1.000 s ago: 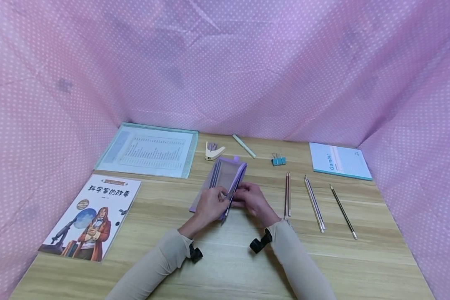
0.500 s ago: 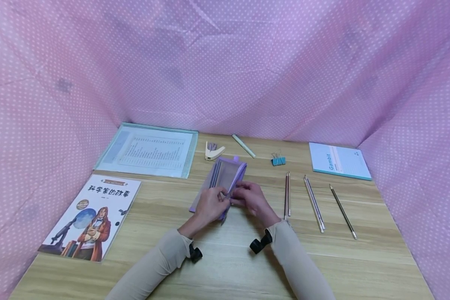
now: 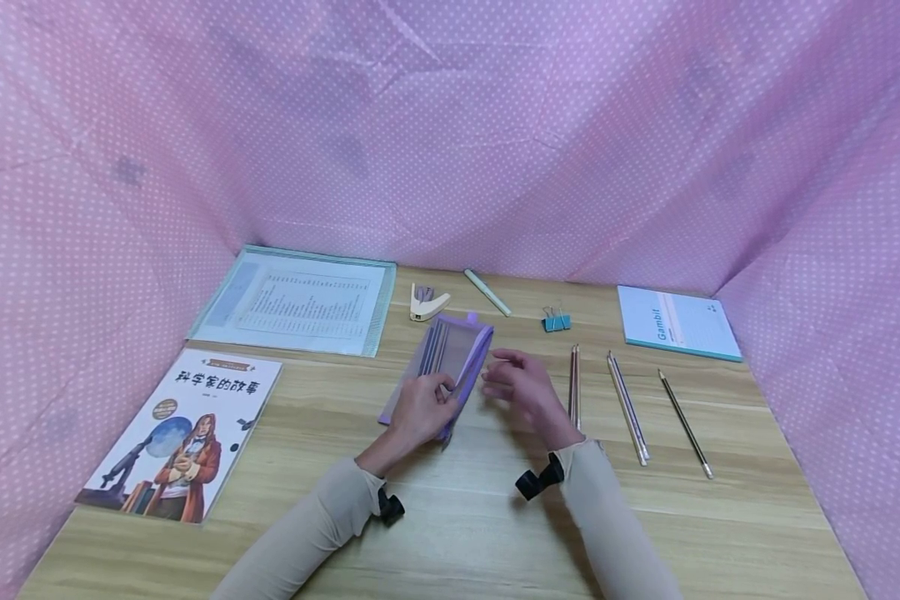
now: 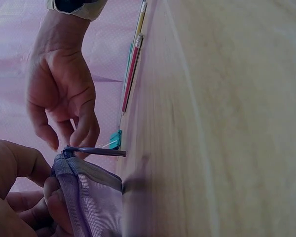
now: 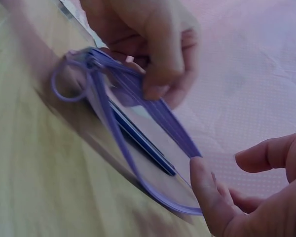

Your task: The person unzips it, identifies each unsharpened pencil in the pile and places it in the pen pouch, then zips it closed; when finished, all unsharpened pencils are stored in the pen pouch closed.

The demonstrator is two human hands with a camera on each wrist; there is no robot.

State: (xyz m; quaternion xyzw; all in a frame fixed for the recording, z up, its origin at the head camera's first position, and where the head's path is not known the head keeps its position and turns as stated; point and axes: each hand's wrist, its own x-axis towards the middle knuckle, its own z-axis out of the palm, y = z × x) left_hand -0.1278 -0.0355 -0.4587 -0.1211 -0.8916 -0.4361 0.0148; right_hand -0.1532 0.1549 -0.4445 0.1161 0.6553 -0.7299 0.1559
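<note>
A purple mesh pencil case [image 3: 457, 350] lies at the middle of the table with several dark pencils [image 3: 434, 348] showing through it. My left hand [image 3: 423, 408] pinches the zip edge of its mouth. Looking in from the right wrist view, the zippered mouth [image 5: 175, 126] gapes, and dark blue pencils [image 5: 143, 143] lie inside. Just right of the case, my right hand [image 3: 525, 387] is held apart from it, fingers loosely spread and holding nothing. A dark zip pull [image 4: 96, 150] juts from the case's end in the left wrist view.
Right of my hands lie two reddish pencils [image 3: 574, 379], two bluish pencils [image 3: 627, 408] and a black pencil [image 3: 685, 421]. Behind are a stapler [image 3: 426, 304], a light green pen [image 3: 487, 292], a teal binder clip [image 3: 557, 320] and a notebook [image 3: 678, 323]. A document folder [image 3: 300, 300] and book [image 3: 183, 433] are at left.
My right hand has let go at the case's mouth and moved right, its fingers spreading. The pencil at the opening has gone into the case. My left hand stays put.
</note>
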